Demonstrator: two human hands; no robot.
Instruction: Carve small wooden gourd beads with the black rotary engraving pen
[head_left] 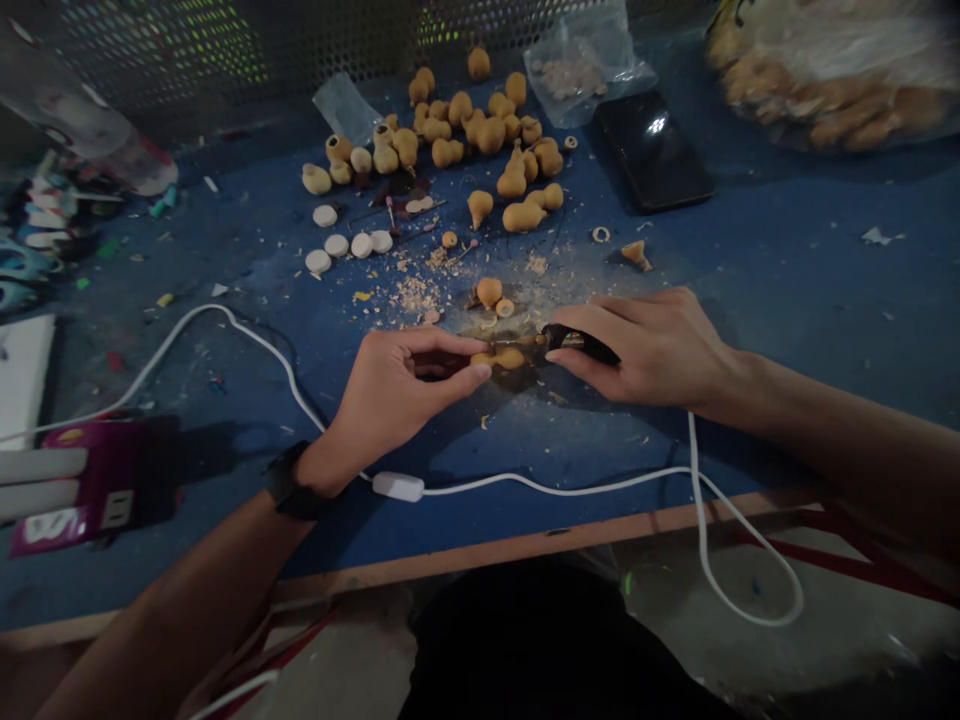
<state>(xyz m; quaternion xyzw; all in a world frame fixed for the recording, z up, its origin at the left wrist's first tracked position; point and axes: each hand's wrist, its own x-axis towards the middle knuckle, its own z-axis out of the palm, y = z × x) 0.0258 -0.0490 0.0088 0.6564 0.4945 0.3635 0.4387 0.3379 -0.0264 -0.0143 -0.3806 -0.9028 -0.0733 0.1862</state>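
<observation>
Gourd [508,358]: long axis nine-to-three o'clock; tan, waisted. Left hand [412,378] pinches nine-o'clock end; right hand [654,348], fingers closed round black tool [592,345].

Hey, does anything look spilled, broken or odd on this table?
Yes: pale shavings lie scattered beyond the gourd in the left hand, and a broken-looking gourd piece sits apart beyond the right hand. The white cord also droops in a loop past the table edge, where it might snag.
</observation>
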